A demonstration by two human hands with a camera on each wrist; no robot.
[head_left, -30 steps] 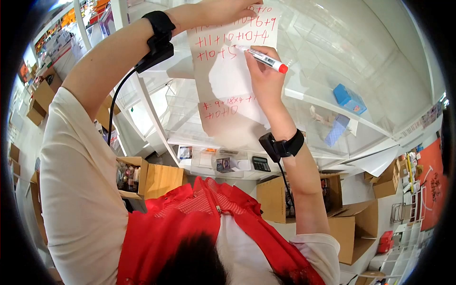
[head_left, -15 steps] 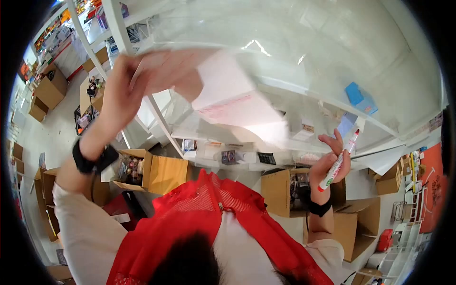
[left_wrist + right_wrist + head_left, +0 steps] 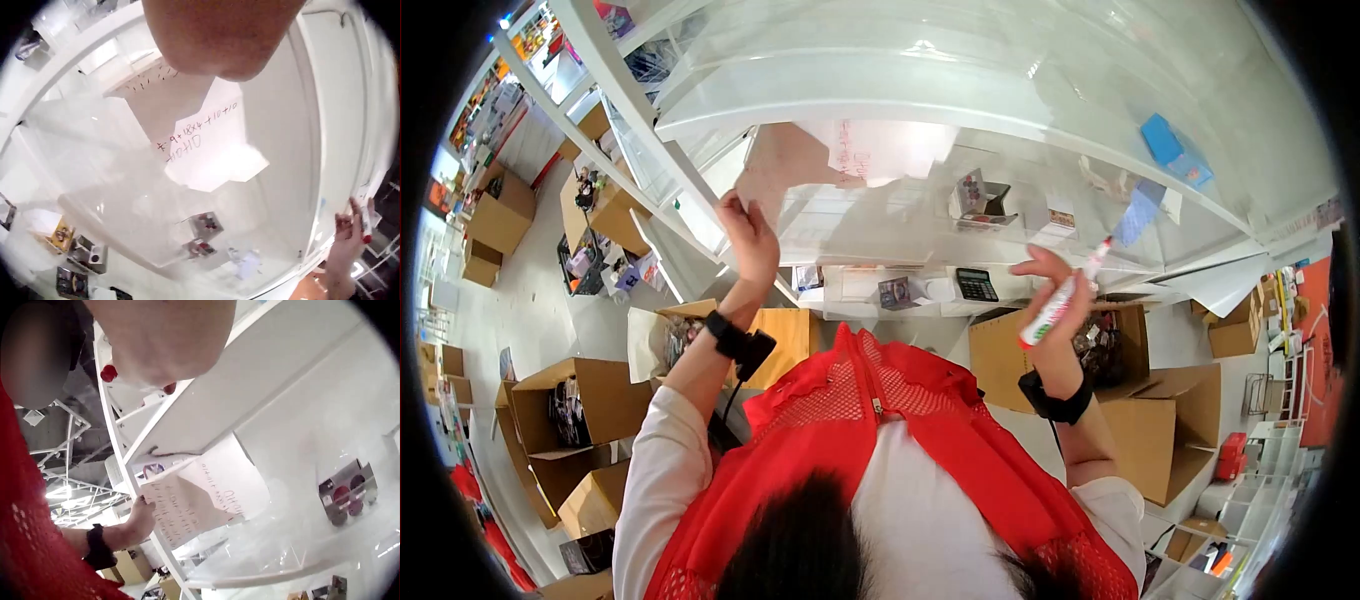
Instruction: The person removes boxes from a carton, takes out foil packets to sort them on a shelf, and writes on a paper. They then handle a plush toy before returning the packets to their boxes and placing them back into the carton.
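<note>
A creased paper sheet [image 3: 795, 170] with red handwritten sums lies partly beneath the upper shelf's front edge in the head view; its writing shows more fully on the paper [image 3: 206, 153] in the left wrist view. My left hand [image 3: 750, 240] is at the sheet's near left corner, fingers curled. The right wrist view shows this left hand [image 3: 140, 520] pinching the paper's edge beside a white shelf post. Lower right of the sheet, my right hand [image 3: 1060, 290] grips a white marker [image 3: 1068, 295] with red ends, held slantwise in the fingers.
The upper shelf's white edge [image 3: 960, 120] crosses above the paper. A small open box [image 3: 983, 200], a blue box [image 3: 1175, 150] and a calculator [image 3: 976, 284] sit on the shelving. Cardboard boxes [image 3: 1155, 440] stand on the floor at both sides.
The sheet went from the upper surface, where the right hand held the marker at it, to below the shelf edge. My left hand swung left, then back right; my right hand withdrew with the marker.
</note>
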